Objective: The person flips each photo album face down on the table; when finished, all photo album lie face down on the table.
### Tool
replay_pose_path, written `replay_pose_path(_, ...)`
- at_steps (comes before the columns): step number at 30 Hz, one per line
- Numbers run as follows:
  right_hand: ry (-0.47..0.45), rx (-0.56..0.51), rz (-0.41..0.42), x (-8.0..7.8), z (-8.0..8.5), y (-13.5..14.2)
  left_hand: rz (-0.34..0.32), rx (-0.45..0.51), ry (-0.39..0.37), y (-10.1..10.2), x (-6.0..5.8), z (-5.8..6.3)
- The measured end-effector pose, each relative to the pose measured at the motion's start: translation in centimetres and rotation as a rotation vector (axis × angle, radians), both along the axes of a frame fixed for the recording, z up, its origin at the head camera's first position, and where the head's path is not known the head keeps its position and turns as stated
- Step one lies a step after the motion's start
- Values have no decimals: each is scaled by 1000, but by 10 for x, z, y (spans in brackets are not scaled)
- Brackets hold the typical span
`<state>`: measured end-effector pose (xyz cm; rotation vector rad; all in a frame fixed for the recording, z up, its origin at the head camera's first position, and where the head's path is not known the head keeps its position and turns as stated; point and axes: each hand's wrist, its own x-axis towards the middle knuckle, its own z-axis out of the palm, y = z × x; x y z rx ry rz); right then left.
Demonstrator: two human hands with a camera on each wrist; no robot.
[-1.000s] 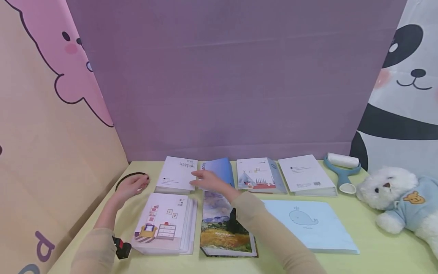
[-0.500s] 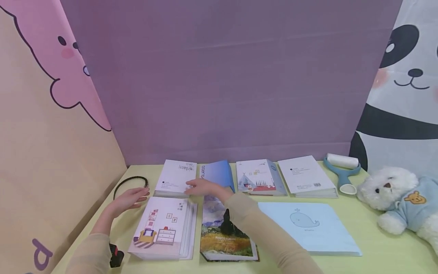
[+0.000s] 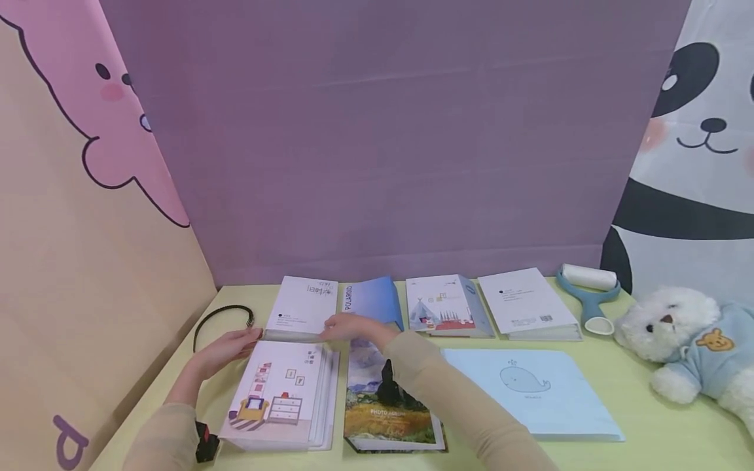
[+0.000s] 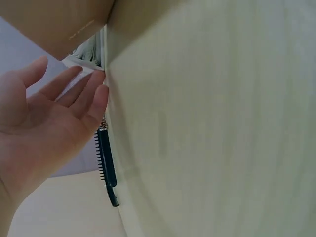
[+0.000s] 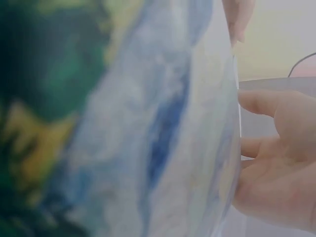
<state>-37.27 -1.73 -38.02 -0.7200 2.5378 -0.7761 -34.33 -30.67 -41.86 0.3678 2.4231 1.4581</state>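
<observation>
Both hands have closed in on the white album since the earlier frame. In the head view, the left hand is at its front corner farther from the landscape album, the right hand at the nearer one. The white album lies flat on the surface, behind and left of the landscape album. Its handling seems only just begun, with no lift made yet. The sofa-print album, just left of the landscape album, and the whale-print folder, to its right, lie flat.

In the left wrist view, the fingers are straight and loose; contact is unclear.

In the right wrist view, thumb and fingers stand apart, their tips hidden beyond the landscape album, so I cannot tell whether they grip.
</observation>
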Motion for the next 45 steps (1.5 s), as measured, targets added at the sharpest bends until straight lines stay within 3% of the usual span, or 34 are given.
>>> replay_pose_path(4, -3, 18, 13, 3, -2, -2, -55, -26, 0, -3, 4, -2)
replay_pose_path(9, -18, 34, 15, 2, -4, -5, -102, -31, -30, 1, 4, 4)
replay_pose_path(15, -93, -48, 28, -3, -5, -2, -57, -57, -56, 7, 5, 10)
replay_pose_path(21, -91, -90, 15, -5, -7, -3, -40, -68, -52, 7, 6, 14)
replay_pose_path(30, -116, -137, 1, -6, -4, -5, -51, 23, -58, 13, 7, 39)
replay_pose_path(39, -141, -162, 49, -8, -6, -6, -53, 63, 47, 14, 9, 51)
replay_pose_path(45, -114, -233, 129, -7, -1, -9, 18, 102, 83, 19, 7, 58)
